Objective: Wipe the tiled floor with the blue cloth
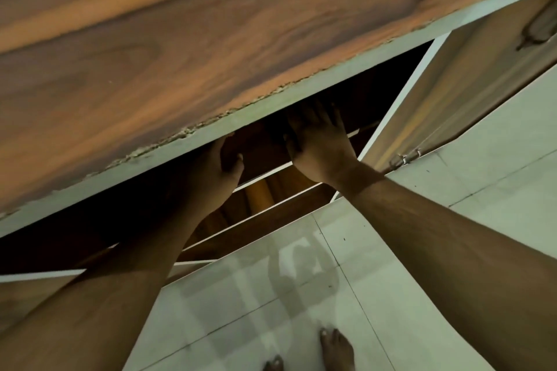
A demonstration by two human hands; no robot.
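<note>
No blue cloth shows in the head view. The pale tiled floor (271, 295) spreads below me, glossy with reflections. Both my arms reach into a dark, open cabinet under a wooden countertop (180, 54). My left hand (224, 164) is tucked beneath the counter's white edge, thumb curled, fingers hidden in the shadow. My right hand (319, 144) lies further right inside the opening, back towards me, fingers spread over a dark surface, with nothing visible in it.
An open cabinet door (452, 84) with a hinge stands at the right. White-edged shelves (265, 169) and an orange-brown object (260, 199) sit inside the cabinet. My bare feet (336, 349) stand on the tiles at the bottom.
</note>
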